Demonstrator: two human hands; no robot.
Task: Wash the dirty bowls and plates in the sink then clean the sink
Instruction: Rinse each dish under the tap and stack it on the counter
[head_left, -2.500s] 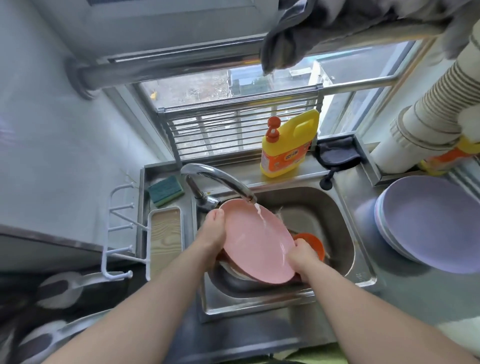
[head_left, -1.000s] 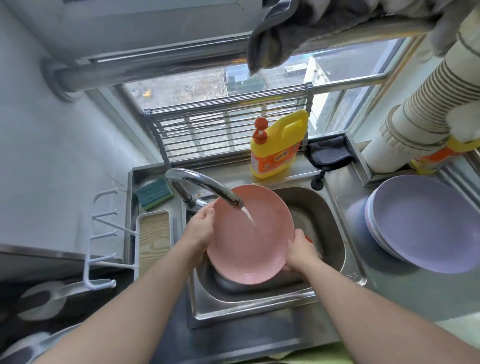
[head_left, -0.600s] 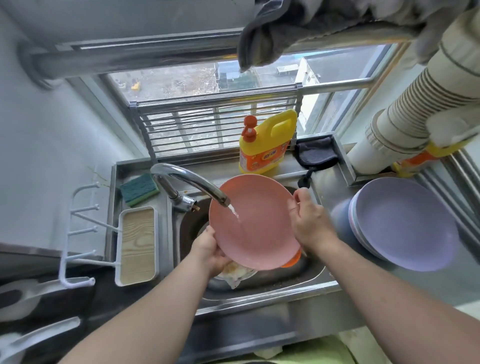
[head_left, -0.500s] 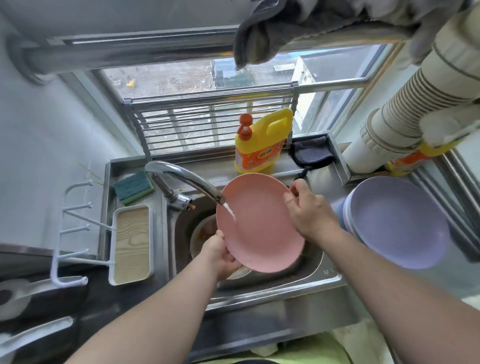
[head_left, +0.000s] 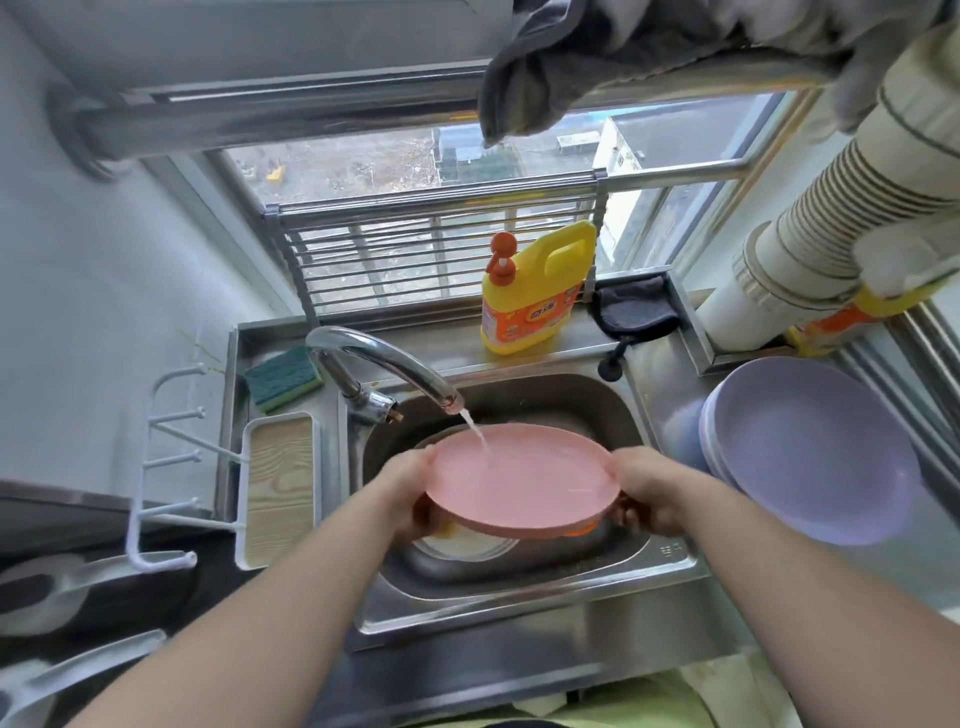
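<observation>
Daylight is admitted through a window (head_left: 467, 161) at the far side, fronted by a steel slatted rack (head_left: 436, 260). A pale wall (head_left: 104, 260) is seen on the left. A thick metal pipe (head_left: 260, 119) is run overhead.

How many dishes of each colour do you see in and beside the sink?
Pink: 1, the pink plate held over the sink under the tap.
Orange: 1, the orange dish just showing under the pink plate.
White: 1, the white dish in the sink, with residue on it.
Purple: at least 2, the purple plates stacked on the counter; the exact number is unclear.
Total: at least 5.
</observation>
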